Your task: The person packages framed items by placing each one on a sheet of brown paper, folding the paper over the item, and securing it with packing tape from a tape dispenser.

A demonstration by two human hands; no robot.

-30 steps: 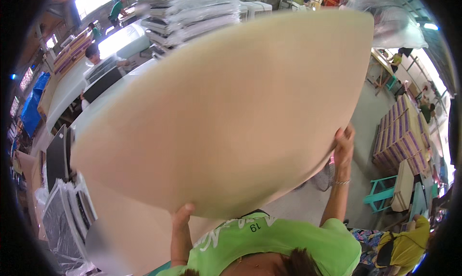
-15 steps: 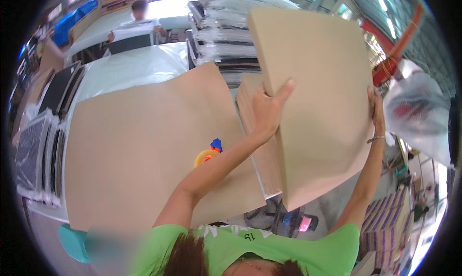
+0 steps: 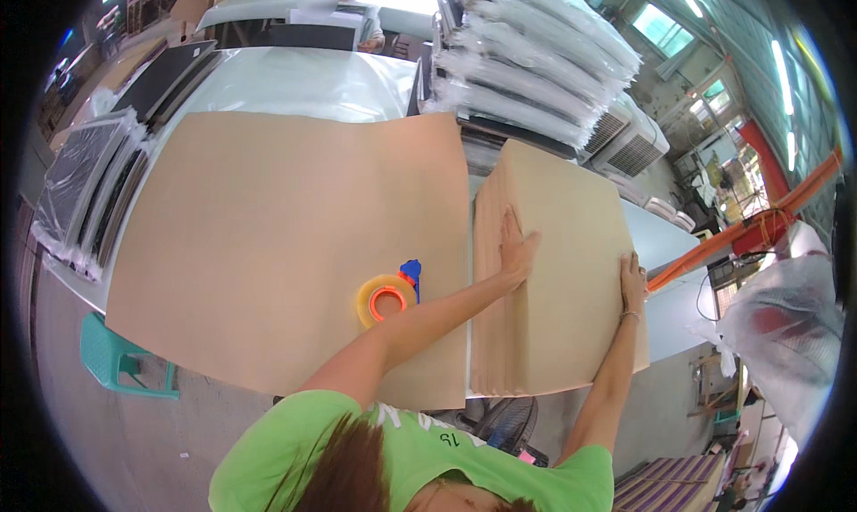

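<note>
A folded brown cardboard sheet [image 3: 571, 208] lies on top of a stack of cardboard [image 3: 491, 333] at the right of the table. My left hand [image 3: 518, 251] holds its left edge, thumb over the top face and fingers along the side. At its right edge my right hand [image 3: 633, 287] grips with bent fingers; part of them is hidden behind the edge. Left of the stack, a large flat brown sheet [image 3: 277, 244] covers the table. A tape dispenser [image 3: 367, 299] with a yellowish roll and a blue end rests on it, just beside my left forearm.
Plastic-wrapped panels [image 3: 536, 57] are piled behind the stack. More wrapped panels [image 3: 85, 191] lean at the left table edge. A green stool [image 3: 116, 356] stands at lower left, a black fan [image 3: 513, 423] below the table edge. Another person [image 3: 370, 30] works at the far table.
Both hands have brought the folded cardboard down from a raised, tilted position onto the stack. The view has shifted, and the tape dispenser now shows more fully.
</note>
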